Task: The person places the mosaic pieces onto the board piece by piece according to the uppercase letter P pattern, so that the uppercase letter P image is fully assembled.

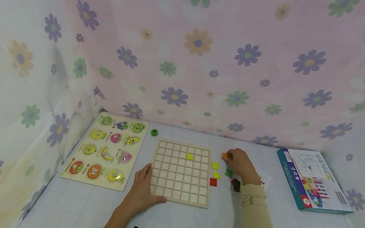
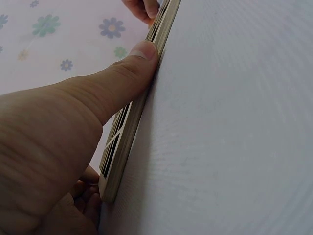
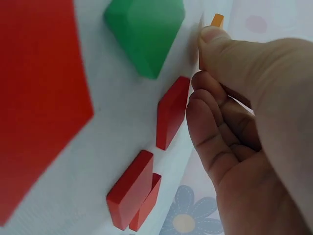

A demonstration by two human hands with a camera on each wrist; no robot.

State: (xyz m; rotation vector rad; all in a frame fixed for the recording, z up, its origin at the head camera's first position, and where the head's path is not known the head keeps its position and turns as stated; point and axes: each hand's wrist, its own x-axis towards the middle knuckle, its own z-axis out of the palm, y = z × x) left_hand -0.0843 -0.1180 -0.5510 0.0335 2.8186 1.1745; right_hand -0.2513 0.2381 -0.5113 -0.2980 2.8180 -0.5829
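The step in hand appears to be picking up one small coloured piece while the pale wooden grid board is steadied on the white table. The person's right hand pinches a small orange block between thumb and fingertips, just beyond the board's right side; whether the block is clear of the table or touching it, I cannot tell. The left hand is spread around the board's near left corner, thumb along the near edge and the other fingers against the left edge. One flat yellow tile lies in a cell near the board's far edge; another yellow tile, a square red tile and a green block lie off the board on its right. The next move probably calls for keeping that small pinch firm, carrying the orange block left over the loose pieces, and squaring it to a cell before letting go, with the left hand keeping the board from sliding; a skewed block could catch on the raised dividers.
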